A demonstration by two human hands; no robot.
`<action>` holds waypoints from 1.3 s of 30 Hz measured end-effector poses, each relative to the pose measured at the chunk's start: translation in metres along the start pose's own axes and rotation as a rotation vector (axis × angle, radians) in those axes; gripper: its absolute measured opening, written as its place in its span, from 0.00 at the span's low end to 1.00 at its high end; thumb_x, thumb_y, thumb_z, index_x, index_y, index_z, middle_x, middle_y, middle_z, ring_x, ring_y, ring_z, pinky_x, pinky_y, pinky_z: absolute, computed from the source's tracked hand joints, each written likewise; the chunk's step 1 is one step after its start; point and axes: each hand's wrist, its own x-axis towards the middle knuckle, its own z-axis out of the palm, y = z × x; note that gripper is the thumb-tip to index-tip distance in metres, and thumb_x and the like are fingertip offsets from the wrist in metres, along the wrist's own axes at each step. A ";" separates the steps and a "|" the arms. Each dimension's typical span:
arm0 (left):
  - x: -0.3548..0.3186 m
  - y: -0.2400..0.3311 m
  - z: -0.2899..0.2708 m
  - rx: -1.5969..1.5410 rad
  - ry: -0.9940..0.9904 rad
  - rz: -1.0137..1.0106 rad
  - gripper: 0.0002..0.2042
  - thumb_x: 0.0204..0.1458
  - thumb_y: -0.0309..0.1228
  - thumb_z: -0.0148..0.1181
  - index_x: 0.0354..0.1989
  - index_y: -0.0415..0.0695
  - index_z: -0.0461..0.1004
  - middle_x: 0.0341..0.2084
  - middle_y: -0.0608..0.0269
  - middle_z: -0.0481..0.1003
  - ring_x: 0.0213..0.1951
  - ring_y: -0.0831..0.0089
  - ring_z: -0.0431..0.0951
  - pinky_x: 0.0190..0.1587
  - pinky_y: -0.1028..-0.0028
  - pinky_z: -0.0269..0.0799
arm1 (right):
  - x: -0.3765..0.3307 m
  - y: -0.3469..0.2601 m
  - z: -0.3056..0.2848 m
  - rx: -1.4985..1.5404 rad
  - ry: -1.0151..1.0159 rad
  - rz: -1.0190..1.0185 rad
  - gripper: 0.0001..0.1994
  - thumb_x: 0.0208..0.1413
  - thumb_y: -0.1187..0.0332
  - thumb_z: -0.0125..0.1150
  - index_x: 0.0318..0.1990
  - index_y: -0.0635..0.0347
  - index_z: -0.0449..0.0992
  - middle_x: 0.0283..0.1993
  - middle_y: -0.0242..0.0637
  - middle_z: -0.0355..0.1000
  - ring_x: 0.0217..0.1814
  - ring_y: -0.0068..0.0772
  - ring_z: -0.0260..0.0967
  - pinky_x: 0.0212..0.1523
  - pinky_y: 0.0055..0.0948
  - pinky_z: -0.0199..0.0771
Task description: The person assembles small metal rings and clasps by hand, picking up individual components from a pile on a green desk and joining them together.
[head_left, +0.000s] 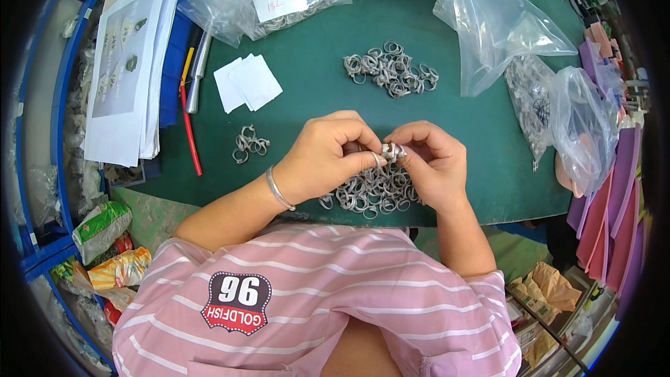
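Note:
Between my fingertips is a grey metal ring (393,153) with a bulky top, pinched from both sides. My left hand (328,150) is closed on it with thumb and forefinger; the thumb and forefinger of my right hand (434,160) grip its other side. A thin band shows by the left thumb tip, and I cannot tell whether it is worn or held. Below the hands, near the table edge, lies a pile of grey metal rings (370,194), partly hidden by them. A second ring pile (394,70) sits farther off, and a small group of rings (250,144) lies left.
White paper slips (248,82) lie on the green table (307,49). A clear bag of rings (279,10) is at the far left, an open plastic bag (488,28) at the far right. Papers (129,70), a red-and-yellow stick (189,122) and blue shelving (63,98) stand left.

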 end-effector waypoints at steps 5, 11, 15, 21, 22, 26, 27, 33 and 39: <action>0.006 -0.014 0.000 0.508 -0.010 0.291 0.05 0.40 0.19 0.64 0.23 0.39 0.72 0.24 0.61 0.73 0.28 0.70 0.75 0.29 0.72 0.70 | 0.004 -0.005 -0.023 -0.535 -0.270 -0.098 0.08 0.42 0.85 0.56 0.30 0.64 0.76 0.33 0.42 0.74 0.37 0.44 0.72 0.39 0.33 0.72; 0.020 -0.020 0.002 0.626 -0.081 0.412 0.05 0.39 0.19 0.62 0.25 0.39 0.74 0.26 0.58 0.74 0.30 0.60 0.76 0.32 0.66 0.71 | 0.042 0.008 -0.023 -0.859 0.032 -0.343 0.09 0.44 0.82 0.58 0.35 0.63 0.75 0.36 0.42 0.70 0.40 0.47 0.68 0.39 0.38 0.70; 0.024 -0.010 0.001 0.602 -0.185 0.248 0.05 0.40 0.20 0.62 0.27 0.39 0.75 0.26 0.56 0.73 0.29 0.60 0.76 0.32 0.68 0.72 | 0.057 0.022 -0.024 -0.838 0.094 -0.322 0.06 0.46 0.78 0.62 0.34 0.64 0.77 0.34 0.41 0.72 0.37 0.46 0.70 0.37 0.35 0.72; 0.030 -0.012 -0.009 0.419 -0.173 0.119 0.05 0.42 0.20 0.63 0.29 0.39 0.75 0.29 0.60 0.73 0.27 0.71 0.76 0.30 0.74 0.72 | 0.049 0.026 -0.031 -0.632 0.085 -0.010 0.04 0.50 0.77 0.62 0.34 0.65 0.78 0.32 0.41 0.76 0.30 0.34 0.75 0.30 0.28 0.73; 0.031 -0.015 -0.008 0.367 -0.108 0.080 0.10 0.44 0.20 0.64 0.36 0.38 0.74 0.30 0.62 0.73 0.31 0.76 0.77 0.35 0.76 0.74 | 0.048 0.025 -0.031 -0.481 0.063 0.095 0.04 0.51 0.77 0.61 0.35 0.65 0.78 0.32 0.39 0.76 0.30 0.30 0.74 0.29 0.26 0.72; 0.035 -0.015 0.003 -0.088 0.026 -0.110 0.17 0.48 0.21 0.65 0.46 0.34 0.68 0.35 0.59 0.74 0.38 0.73 0.78 0.43 0.76 0.76 | 0.037 0.011 -0.025 -0.028 -0.021 0.284 0.04 0.55 0.78 0.59 0.38 0.66 0.77 0.31 0.32 0.76 0.31 0.19 0.73 0.27 0.18 0.71; 0.035 -0.015 0.004 -0.166 0.012 -0.122 0.17 0.48 0.20 0.64 0.46 0.34 0.69 0.36 0.59 0.75 0.38 0.73 0.78 0.43 0.76 0.76 | 0.034 0.010 -0.024 0.047 -0.042 0.275 0.04 0.56 0.78 0.59 0.38 0.66 0.77 0.31 0.31 0.75 0.32 0.17 0.72 0.27 0.16 0.70; 0.028 -0.009 0.000 -0.356 0.031 -0.176 0.09 0.52 0.19 0.60 0.42 0.33 0.73 0.32 0.58 0.78 0.34 0.76 0.80 0.36 0.79 0.77 | 0.022 0.010 -0.016 0.123 0.050 0.199 0.05 0.55 0.80 0.59 0.39 0.67 0.76 0.32 0.33 0.75 0.31 0.17 0.71 0.28 0.16 0.71; 0.022 -0.008 0.000 -0.312 0.115 -0.233 0.09 0.54 0.22 0.59 0.42 0.33 0.74 0.31 0.59 0.77 0.30 0.76 0.78 0.35 0.79 0.76 | 0.011 0.007 -0.002 0.173 0.140 0.091 0.06 0.54 0.83 0.57 0.38 0.68 0.76 0.34 0.35 0.76 0.32 0.18 0.71 0.31 0.17 0.73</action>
